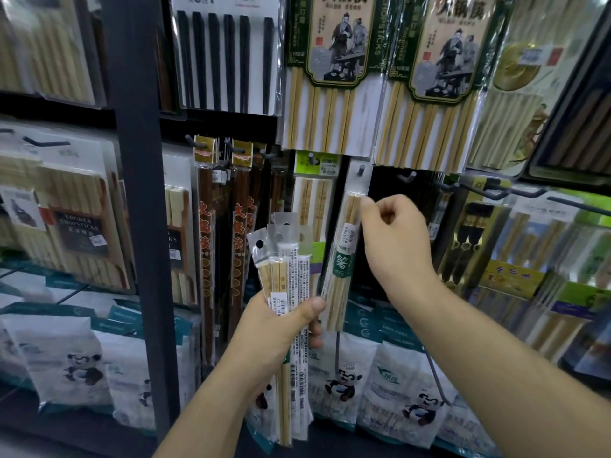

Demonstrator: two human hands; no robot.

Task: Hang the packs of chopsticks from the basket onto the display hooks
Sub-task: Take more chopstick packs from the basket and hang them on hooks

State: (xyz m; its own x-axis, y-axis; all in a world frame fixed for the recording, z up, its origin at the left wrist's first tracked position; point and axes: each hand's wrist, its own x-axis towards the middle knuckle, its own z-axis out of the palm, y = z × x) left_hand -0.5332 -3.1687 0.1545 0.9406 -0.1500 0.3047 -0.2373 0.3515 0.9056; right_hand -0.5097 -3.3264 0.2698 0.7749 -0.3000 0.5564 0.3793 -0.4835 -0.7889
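Pale bamboo chopsticks in clear sleeves form a bundle of packs [288, 269] standing upright in the left hand [274, 328], whose fingers and thumb curl round its middle. Slightly higher and to the right, the right hand [396, 239] has curled fingers, its fingertips [366, 203] pinching the upper edge of a single pack [344, 256]. This pack hangs by its clear header from a display hook [361, 169]. Below are panda-printed bags [396, 385]; above hang green-labelled packs [330, 77].
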